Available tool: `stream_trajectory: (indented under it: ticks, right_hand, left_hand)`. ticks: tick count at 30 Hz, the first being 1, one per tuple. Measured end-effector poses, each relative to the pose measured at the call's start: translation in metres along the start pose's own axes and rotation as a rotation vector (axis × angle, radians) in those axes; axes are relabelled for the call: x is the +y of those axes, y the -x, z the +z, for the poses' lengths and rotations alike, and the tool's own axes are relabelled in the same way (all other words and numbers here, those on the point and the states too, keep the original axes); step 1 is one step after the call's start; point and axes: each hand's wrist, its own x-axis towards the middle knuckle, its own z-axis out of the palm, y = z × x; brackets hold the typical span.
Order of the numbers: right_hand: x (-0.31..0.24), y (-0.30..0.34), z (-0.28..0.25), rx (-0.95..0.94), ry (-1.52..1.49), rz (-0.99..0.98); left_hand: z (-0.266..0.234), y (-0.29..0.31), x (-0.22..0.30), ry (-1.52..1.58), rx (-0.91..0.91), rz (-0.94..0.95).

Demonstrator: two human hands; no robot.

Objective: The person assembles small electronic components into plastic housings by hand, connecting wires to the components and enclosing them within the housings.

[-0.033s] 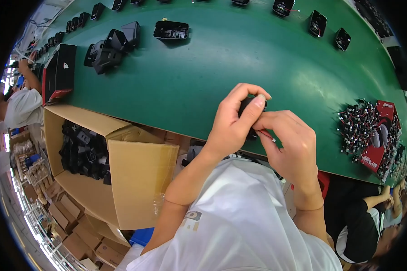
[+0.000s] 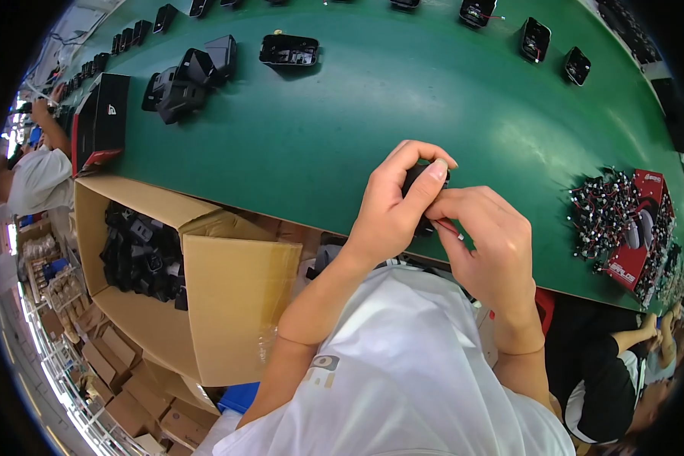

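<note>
My left hand [image 2: 395, 201] is wrapped round a black plastic housing [image 2: 416, 179], most of it hidden by the fingers and thumb. Close against it, my right hand [image 2: 488, 232] pinches a thin wire lead [image 2: 450, 226] at the housing's lower right side. The lead looks red and black, and a small white connector [image 2: 460, 236] pokes out below the right fingers. Where the wire's other end goes inside the housing cannot be seen. Both hands are over the near edge of the green table [image 2: 342, 144].
Black housings [image 2: 186, 80] lie heaped at the far left, and a single open housing [image 2: 289, 50] sits beside them. An open carton [image 2: 243, 304] of black parts stands left of me. Right, wire leads [image 2: 602, 213] pile around a red box [image 2: 632, 254]. People work at both sides.
</note>
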Motion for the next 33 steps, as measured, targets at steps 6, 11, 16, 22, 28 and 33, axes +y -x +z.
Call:
stream_trajectory:
  ticks: [6, 11, 16, 22, 28, 33]
  right_hand:
    - [0.002, 0.0, -0.001, -0.009, -0.041, 0.015]
    - [0.004, -0.004, 0.004, 0.014, -0.089, -0.012]
    - [0.01, -0.001, 0.011, 0.011, -0.22, 0.101]
    - [0.013, 0.001, 0.014, 0.124, -0.315, 0.09]
    - [0.01, 0.0, 0.007, 0.132, -0.358, 0.068]
    - [0.006, 0.002, 0.002, 0.112, -0.418, 0.148]
  left_hand:
    - [-0.006, -0.004, 0.001, 0.113, 0.013, -0.072]
    - [-0.005, -0.002, 0.005, 0.288, 0.023, -0.15]
    - [-0.007, 0.0, 0.0, 0.2, 0.063, -0.052]
    - [-0.009, -0.001, 0.0, 0.22, 0.058, -0.021]
    - [-0.007, -0.001, 0.003, 0.273, 0.075, 0.052]
    - [-0.01, -0.001, -0.001, 0.159, 0.034, 0.146]
